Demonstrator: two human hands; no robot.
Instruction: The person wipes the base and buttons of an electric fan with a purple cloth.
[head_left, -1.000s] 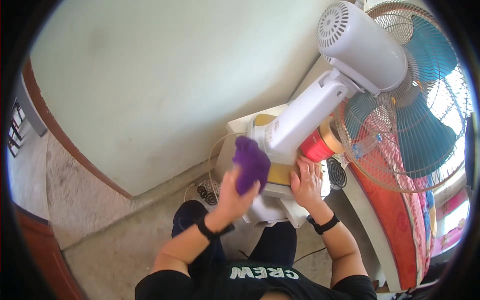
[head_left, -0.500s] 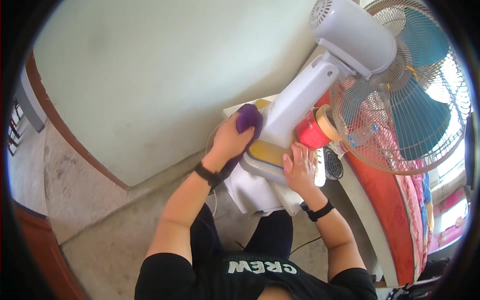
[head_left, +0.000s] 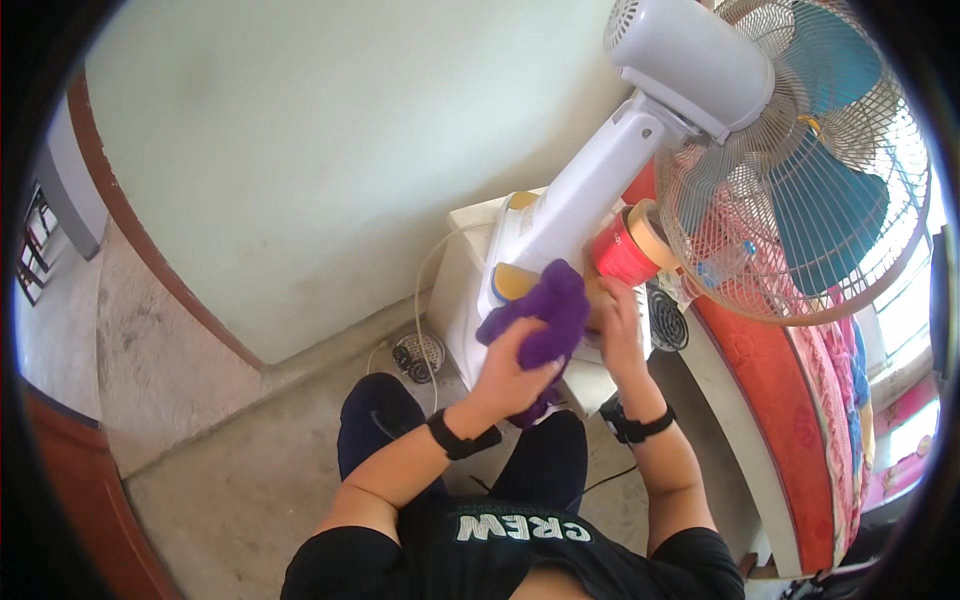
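Wiping here probably goes best with the purple cloth [head_left: 560, 300] folded into a pad and pressed evenly, the free hand bracing the fan base [head_left: 508, 248]. The cloth looks soft, bunched and creased, and lies over the base's near edge on the white cabinet [head_left: 455, 292]. The left hand [head_left: 515, 372] grips it, fingers curled; the right hand [head_left: 622, 325] is just beside it, and whether it grasps anything cannot be told.
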